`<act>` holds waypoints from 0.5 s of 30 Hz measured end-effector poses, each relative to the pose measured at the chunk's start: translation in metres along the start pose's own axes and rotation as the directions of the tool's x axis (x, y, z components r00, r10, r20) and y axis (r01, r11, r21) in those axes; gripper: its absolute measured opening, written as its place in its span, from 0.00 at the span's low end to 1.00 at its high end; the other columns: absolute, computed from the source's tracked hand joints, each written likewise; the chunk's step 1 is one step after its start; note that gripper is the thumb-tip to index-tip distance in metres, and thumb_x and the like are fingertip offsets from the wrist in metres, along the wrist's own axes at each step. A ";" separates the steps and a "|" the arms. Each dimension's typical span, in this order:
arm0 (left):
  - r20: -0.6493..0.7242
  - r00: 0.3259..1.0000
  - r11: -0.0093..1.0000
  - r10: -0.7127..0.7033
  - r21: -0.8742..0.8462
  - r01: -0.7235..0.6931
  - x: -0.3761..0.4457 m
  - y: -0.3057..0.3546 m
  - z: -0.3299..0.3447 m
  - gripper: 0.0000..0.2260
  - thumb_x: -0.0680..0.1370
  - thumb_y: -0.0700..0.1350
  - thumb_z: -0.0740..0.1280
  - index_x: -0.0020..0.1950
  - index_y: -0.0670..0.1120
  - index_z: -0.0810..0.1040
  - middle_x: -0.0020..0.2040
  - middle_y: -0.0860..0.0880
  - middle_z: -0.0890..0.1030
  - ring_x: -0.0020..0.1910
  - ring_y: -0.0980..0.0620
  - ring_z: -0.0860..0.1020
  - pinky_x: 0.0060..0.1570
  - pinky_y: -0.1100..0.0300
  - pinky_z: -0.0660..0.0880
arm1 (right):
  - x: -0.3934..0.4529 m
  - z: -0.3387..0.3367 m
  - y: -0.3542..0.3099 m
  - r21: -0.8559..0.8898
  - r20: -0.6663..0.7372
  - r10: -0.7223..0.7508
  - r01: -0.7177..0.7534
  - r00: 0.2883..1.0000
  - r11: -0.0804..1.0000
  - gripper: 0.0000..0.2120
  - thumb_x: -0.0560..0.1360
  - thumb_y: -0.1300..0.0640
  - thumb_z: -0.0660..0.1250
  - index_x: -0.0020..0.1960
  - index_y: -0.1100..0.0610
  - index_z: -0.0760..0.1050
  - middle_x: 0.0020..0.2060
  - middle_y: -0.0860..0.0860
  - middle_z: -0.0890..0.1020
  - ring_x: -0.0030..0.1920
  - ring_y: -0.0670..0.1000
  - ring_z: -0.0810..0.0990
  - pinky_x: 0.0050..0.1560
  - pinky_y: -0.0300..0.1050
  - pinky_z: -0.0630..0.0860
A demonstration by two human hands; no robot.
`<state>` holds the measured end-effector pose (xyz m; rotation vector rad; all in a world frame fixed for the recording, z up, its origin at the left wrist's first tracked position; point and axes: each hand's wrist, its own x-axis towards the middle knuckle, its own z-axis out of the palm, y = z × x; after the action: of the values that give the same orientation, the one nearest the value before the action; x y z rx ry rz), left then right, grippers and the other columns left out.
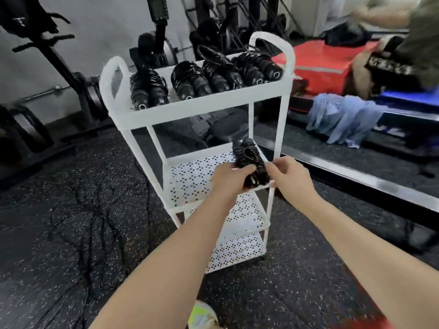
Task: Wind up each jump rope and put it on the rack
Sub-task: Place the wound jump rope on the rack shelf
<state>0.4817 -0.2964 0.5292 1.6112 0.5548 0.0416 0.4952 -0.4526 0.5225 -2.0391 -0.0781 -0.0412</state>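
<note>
Head view showed both hands gripping one wound black jump rope point(249, 162): left hand point(229, 178) curled round its near end, right hand point(288, 178) pinching its side, over the white rack point(199, 110)'s middle shelf. Four wound ropes point(204, 77) lay on the rack's top shelf.

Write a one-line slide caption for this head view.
Both hands, left hand and right hand, hold a wound jump rope over the white rack, top shelf already stocked.

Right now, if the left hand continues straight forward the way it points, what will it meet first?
Probably only the wound jump rope that the left hand already grips; beyond it, the way over the rack's second shelf looks free, though depth is unclear.
</note>
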 end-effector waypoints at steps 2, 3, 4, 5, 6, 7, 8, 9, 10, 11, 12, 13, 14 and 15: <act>-0.037 0.999 1.000 -0.005 0.029 0.006 0.019 0.003 0.007 0.10 0.73 0.43 0.79 0.49 0.40 0.83 0.45 0.40 0.86 0.43 0.44 0.86 0.42 0.46 0.85 | 0.010 -0.001 0.010 -0.006 -0.005 0.012 -0.012 1.000 1.000 0.09 0.80 0.48 0.66 0.52 0.53 0.78 0.41 0.49 0.86 0.38 0.47 0.85 0.47 0.50 0.82; -0.053 0.999 0.999 -0.008 0.044 0.010 0.028 0.004 0.011 0.09 0.73 0.43 0.79 0.47 0.40 0.83 0.44 0.40 0.86 0.42 0.44 0.86 0.42 0.45 0.85 | 0.015 0.000 0.016 -0.014 -0.003 0.028 -0.028 1.000 0.999 0.08 0.80 0.49 0.65 0.51 0.52 0.78 0.39 0.49 0.85 0.38 0.48 0.85 0.48 0.53 0.83; -0.062 0.998 0.998 -0.013 0.058 0.017 0.035 0.005 0.014 0.08 0.72 0.43 0.79 0.45 0.40 0.83 0.43 0.41 0.86 0.41 0.43 0.86 0.41 0.45 0.85 | 0.018 0.001 0.020 -0.038 0.000 0.050 -0.049 0.999 0.998 0.07 0.80 0.48 0.65 0.50 0.51 0.77 0.37 0.49 0.85 0.39 0.50 0.85 0.49 0.55 0.83; -0.069 0.997 0.997 -0.021 0.073 0.026 0.041 0.005 0.017 0.09 0.71 0.43 0.79 0.44 0.40 0.83 0.42 0.41 0.86 0.40 0.43 0.86 0.41 0.44 0.85 | 0.022 0.002 0.025 -0.071 -0.003 0.067 -0.067 0.998 0.995 0.08 0.80 0.48 0.65 0.50 0.51 0.75 0.37 0.49 0.85 0.39 0.51 0.84 0.49 0.56 0.82; -0.075 0.997 0.995 -0.032 0.096 0.040 0.048 0.004 0.021 0.10 0.70 0.44 0.80 0.44 0.40 0.84 0.42 0.41 0.86 0.39 0.43 0.86 0.40 0.44 0.85 | 0.025 0.004 0.029 -0.115 -0.011 0.084 -0.085 0.996 0.990 0.09 0.80 0.47 0.65 0.51 0.52 0.73 0.38 0.50 0.84 0.40 0.53 0.84 0.48 0.56 0.82; -0.079 0.996 0.991 -0.039 0.123 0.049 0.054 0.002 0.025 0.11 0.69 0.45 0.80 0.44 0.40 0.84 0.41 0.41 0.86 0.38 0.43 0.86 0.39 0.44 0.85 | 0.028 0.005 0.033 -0.145 -0.018 0.095 -0.097 0.995 0.985 0.11 0.79 0.46 0.65 0.53 0.53 0.71 0.39 0.51 0.83 0.41 0.54 0.84 0.47 0.55 0.81; -0.086 0.995 0.988 -0.046 0.141 0.058 0.059 0.001 0.030 0.12 0.67 0.45 0.80 0.44 0.40 0.84 0.40 0.41 0.86 0.37 0.42 0.86 0.39 0.44 0.85 | 0.030 0.006 0.036 -0.161 -0.013 0.105 -0.106 0.994 0.981 0.13 0.79 0.45 0.66 0.55 0.53 0.69 0.40 0.52 0.83 0.41 0.55 0.84 0.46 0.55 0.81; -0.094 0.994 0.987 -0.054 0.146 0.067 0.064 -0.001 0.033 0.14 0.66 0.45 0.81 0.44 0.39 0.84 0.40 0.40 0.86 0.36 0.41 0.86 0.38 0.43 0.85 | 0.031 0.008 0.040 -0.168 0.001 0.108 -0.106 0.994 0.980 0.15 0.78 0.44 0.65 0.57 0.53 0.68 0.41 0.53 0.83 0.42 0.56 0.83 0.46 0.56 0.82; -0.100 0.993 0.986 -0.067 0.143 0.081 0.065 -0.001 0.037 0.14 0.66 0.45 0.81 0.45 0.39 0.83 0.41 0.39 0.86 0.35 0.40 0.86 0.37 0.42 0.84 | 0.032 0.009 0.042 -0.181 0.022 0.103 -0.097 0.994 0.979 0.16 0.78 0.44 0.65 0.59 0.53 0.68 0.43 0.54 0.83 0.42 0.56 0.83 0.46 0.56 0.82; -0.102 0.991 0.986 -0.083 0.139 0.096 0.066 -0.001 0.039 0.14 0.67 0.44 0.81 0.45 0.38 0.82 0.42 0.38 0.85 0.34 0.40 0.86 0.37 0.42 0.84 | 0.033 0.009 0.044 -0.203 0.039 0.086 -0.077 0.995 0.976 0.16 0.78 0.45 0.65 0.60 0.52 0.69 0.44 0.53 0.83 0.43 0.56 0.83 0.47 0.56 0.81; -0.101 0.991 0.984 -0.092 0.142 0.106 0.066 0.000 0.041 0.13 0.69 0.42 0.81 0.45 0.38 0.81 0.43 0.38 0.85 0.34 0.39 0.86 0.37 0.42 0.84 | 0.033 0.009 0.045 -0.233 0.048 0.068 -0.055 0.997 0.971 0.14 0.79 0.46 0.64 0.60 0.52 0.71 0.44 0.52 0.83 0.44 0.56 0.82 0.47 0.54 0.80; -0.102 0.990 0.981 -0.092 0.161 0.108 0.065 -0.001 0.043 0.12 0.70 0.42 0.80 0.46 0.38 0.80 0.44 0.38 0.84 0.36 0.40 0.86 0.38 0.42 0.85 | 0.033 0.009 0.047 -0.260 0.049 0.050 -0.035 0.998 0.965 0.11 0.80 0.46 0.63 0.58 0.51 0.73 0.43 0.51 0.83 0.44 0.55 0.81 0.48 0.53 0.79; -0.102 0.992 0.973 -0.077 0.207 0.097 0.065 -0.001 0.044 0.12 0.72 0.43 0.80 0.47 0.38 0.81 0.44 0.39 0.83 0.38 0.40 0.86 0.39 0.43 0.85 | 0.032 0.008 0.047 -0.276 0.048 0.036 -0.021 0.998 0.961 0.09 0.80 0.47 0.63 0.55 0.51 0.74 0.42 0.51 0.82 0.44 0.55 0.81 0.47 0.53 0.79; -0.099 0.994 0.956 -0.047 0.283 0.073 0.065 -0.001 0.044 0.13 0.73 0.46 0.79 0.49 0.39 0.81 0.45 0.41 0.83 0.41 0.42 0.85 0.40 0.45 0.85 | 0.031 0.008 0.047 -0.284 0.050 0.031 -0.016 0.998 0.959 0.08 0.80 0.47 0.62 0.54 0.51 0.74 0.41 0.50 0.82 0.44 0.55 0.81 0.47 0.53 0.79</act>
<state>0.5540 -0.3133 0.5026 1.8804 0.7055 -0.0112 0.5293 -0.4655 0.4790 -2.3281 -0.0857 0.0185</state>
